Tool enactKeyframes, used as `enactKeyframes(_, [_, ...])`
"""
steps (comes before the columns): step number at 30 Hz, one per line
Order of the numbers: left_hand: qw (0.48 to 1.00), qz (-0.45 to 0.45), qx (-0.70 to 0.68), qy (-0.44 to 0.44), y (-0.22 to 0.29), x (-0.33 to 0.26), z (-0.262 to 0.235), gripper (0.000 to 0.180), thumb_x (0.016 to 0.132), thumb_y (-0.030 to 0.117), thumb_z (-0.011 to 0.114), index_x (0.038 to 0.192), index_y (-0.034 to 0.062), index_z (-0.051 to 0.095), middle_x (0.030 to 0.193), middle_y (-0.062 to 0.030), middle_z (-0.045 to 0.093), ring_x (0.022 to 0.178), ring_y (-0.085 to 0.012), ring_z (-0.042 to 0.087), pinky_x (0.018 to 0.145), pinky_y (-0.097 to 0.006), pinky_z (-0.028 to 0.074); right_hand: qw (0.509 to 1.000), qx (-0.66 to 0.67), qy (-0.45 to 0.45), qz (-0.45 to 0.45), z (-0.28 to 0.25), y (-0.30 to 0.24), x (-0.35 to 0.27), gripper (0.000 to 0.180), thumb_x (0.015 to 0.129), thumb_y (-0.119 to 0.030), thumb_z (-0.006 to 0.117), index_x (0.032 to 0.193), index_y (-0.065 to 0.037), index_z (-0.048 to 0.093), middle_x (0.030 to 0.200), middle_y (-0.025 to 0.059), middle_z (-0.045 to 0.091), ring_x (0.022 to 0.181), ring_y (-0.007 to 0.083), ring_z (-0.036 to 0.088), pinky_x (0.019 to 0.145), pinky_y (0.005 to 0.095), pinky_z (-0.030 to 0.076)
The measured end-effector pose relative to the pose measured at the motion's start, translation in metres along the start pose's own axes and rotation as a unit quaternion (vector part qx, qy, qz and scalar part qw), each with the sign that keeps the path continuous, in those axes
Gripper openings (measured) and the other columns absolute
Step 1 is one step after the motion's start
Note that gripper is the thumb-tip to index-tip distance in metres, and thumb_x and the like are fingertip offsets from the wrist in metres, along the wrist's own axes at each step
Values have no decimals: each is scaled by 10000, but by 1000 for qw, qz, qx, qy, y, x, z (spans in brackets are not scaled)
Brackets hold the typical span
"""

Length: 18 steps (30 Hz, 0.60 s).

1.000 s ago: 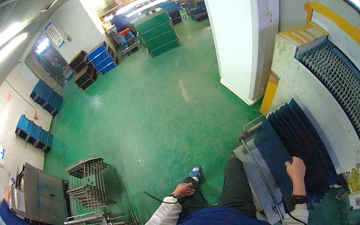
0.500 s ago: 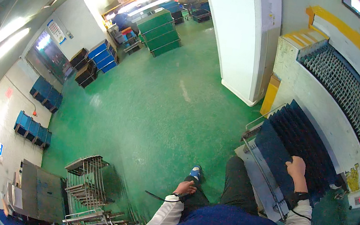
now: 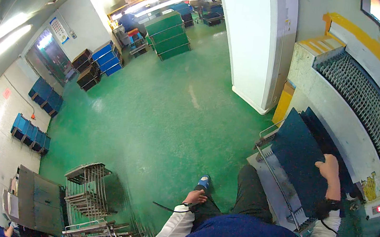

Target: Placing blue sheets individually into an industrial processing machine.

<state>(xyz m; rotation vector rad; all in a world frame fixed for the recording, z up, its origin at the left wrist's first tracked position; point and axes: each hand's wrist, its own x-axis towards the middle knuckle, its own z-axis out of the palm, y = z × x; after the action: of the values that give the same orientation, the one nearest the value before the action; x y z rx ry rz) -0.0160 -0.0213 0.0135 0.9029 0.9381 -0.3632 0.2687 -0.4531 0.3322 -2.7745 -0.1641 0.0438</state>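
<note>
Open green floor (image 3: 160, 129) ahead/left; wire racks (image 3: 89, 191) crowd lower left; machine (image 3: 345, 105) blocks right side.

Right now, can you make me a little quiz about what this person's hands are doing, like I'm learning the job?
1. True or false: the right hand rests on the top edge of a dark blue panel.
2. What is the left hand doing? A) gripping a blue crate B) hanging free by the person's leg, holding nothing C) pressing a button
3. Fill in: the dark blue panels stand upright in a metal ____ beside the grey machine.

Key: 1 true. 2 B. 3 rack.
</note>
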Motion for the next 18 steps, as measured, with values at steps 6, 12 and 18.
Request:
enactKeyframes(6, [1000,4,-16,6,-8,8,-10,345,810,246,481,1020,-19,411,917,-242,539,727,-285,555,616,-336,466,996,72,-10,47,-59,-4,-15,439,603,-166,639,971,37,514,944,181,540,849,269,532,737,343,407])
enactKeyframes(12, [1000,-2,8,-11,0,1,2,360,819,263,474,1036,-15,402,928,-247,537,740,-295,556,626,-337,466,956,286,31,52,-109,40,-22,449,637,-143,631,1034,1,480,912,86,538,781,170,507,684,297,409])
enactKeyframes(18, [1000,-2,30,-7,1,-3,4,370,828,273,459,1057,-12,403,944,-233,540,748,-282,561,630,-327,466,853,480,184,91,-121,112,-4,438,704,-225,626,1055,-2,487,1006,91,527,857,199,510,744,313,403])
